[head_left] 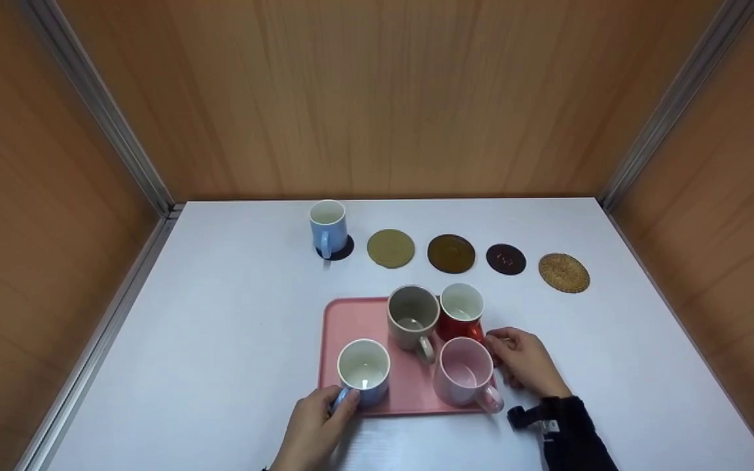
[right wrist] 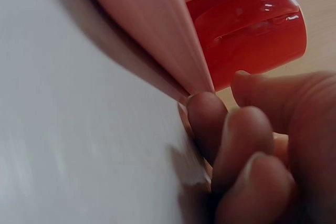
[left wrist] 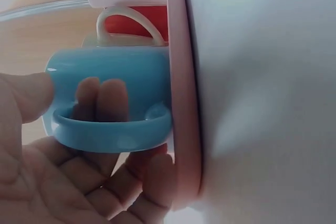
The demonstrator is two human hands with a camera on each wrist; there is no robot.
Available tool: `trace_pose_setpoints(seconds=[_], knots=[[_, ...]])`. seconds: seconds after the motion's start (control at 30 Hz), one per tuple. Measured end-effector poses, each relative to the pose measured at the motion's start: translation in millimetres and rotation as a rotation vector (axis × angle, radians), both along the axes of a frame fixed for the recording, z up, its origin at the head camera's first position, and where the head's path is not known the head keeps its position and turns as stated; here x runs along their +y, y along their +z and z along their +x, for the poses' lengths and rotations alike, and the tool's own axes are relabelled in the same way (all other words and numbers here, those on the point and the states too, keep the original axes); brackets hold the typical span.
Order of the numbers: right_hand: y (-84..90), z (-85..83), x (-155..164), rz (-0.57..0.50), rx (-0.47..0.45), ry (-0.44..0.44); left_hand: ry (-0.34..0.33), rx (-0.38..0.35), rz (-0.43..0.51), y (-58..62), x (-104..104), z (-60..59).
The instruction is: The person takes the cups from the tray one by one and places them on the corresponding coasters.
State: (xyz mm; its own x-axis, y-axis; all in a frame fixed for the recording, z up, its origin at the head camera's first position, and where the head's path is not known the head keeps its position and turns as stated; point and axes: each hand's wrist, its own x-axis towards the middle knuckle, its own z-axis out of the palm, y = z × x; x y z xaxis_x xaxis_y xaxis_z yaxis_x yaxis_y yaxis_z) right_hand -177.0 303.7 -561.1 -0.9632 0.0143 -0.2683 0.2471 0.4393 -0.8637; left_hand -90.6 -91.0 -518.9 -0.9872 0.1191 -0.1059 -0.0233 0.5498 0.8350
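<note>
A pink tray (head_left: 354, 320) carries a blue mug (head_left: 374, 392) at its front left, a grey mug (head_left: 405, 337) behind the middle, a red mug (head_left: 450, 327) at the back right and a pink mug (head_left: 452, 387) at the front right. My left hand (head_left: 315, 422) holds the blue mug by its handle (left wrist: 110, 136), with fingers passed through the loop and the thumb near the rim. At the tray's right edge, beside the red mug, my right hand (head_left: 529, 363) pinches the tray rim (right wrist: 197, 72) between thumb and curled fingers.
Behind the tray, a light-blue mug (head_left: 329, 234) stands on a black coaster (head_left: 347, 250). A row continues rightward with an olive coaster (head_left: 391, 248), a brown one (head_left: 451, 254), a small dark one (head_left: 506, 259) and a woven one (head_left: 564, 273). Wooden panels (head_left: 377, 98) enclose the white table.
</note>
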Motion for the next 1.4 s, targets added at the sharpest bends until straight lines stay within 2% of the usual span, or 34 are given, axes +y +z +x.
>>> trace_pose_setpoints(seconds=[0.23,0.57,1.17,1.4], knots=[[-1.7,0.2,-1.0,-0.007,0.026,-0.010,0.051,-0.029,0.015,-0.5,2.2,2.0],[-0.8,-0.2,-1.5,0.009,0.011,-0.014,-0.021,-0.039,0.087,-2.9,2.6,0.1],[-0.8,-0.5,-0.7,0.019,0.022,-0.011,-0.065,-0.050,0.132,-4.3,2.9,-0.5],[-1.2,-0.1,-0.8,0.017,0.035,-0.006,-0.053,-0.051,0.126,-4.2,3.1,-1.3]])
